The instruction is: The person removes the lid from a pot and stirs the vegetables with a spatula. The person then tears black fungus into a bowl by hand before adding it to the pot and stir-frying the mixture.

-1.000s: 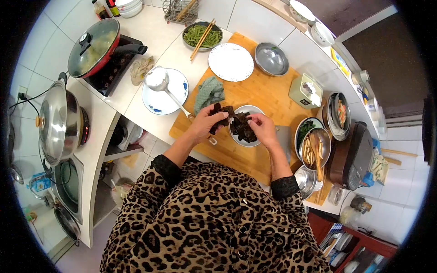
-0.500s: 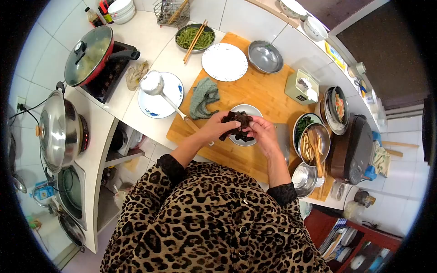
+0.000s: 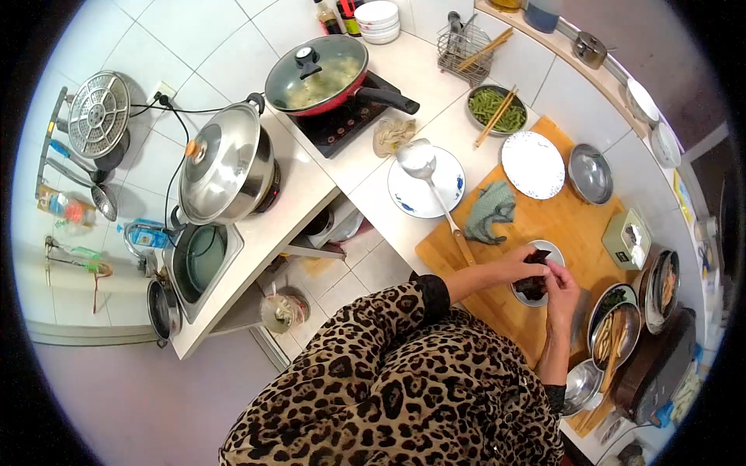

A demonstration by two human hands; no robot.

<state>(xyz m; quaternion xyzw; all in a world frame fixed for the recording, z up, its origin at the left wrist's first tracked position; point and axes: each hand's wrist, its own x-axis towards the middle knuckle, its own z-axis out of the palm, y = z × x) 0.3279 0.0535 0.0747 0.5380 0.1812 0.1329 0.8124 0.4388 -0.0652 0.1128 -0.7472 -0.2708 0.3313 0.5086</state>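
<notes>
Over a small white bowl, both my hands meet around a piece of black wood ear fungus. My left hand comes from the left with its fingers closed on the fungus. My right hand pinches at the same piece from the right, its fingertips close to the left ones. More dark wood ear lies in the bowl below, partly covered by my hands. Under the bowl is a wooden cutting board. A crumpled green cloth lies beyond my left hand.
To the left, a ladle rests across a blue-patterned plate. A lidded red pan and a steel pot stand on cookers. Green beans, a white plate and a grey bowl stand behind; sliced mushrooms stand right.
The view has swung left, so the counter appears farther right and more of the sink and wall shows. My hands stay together over the bowl, still on the wood ear.
</notes>
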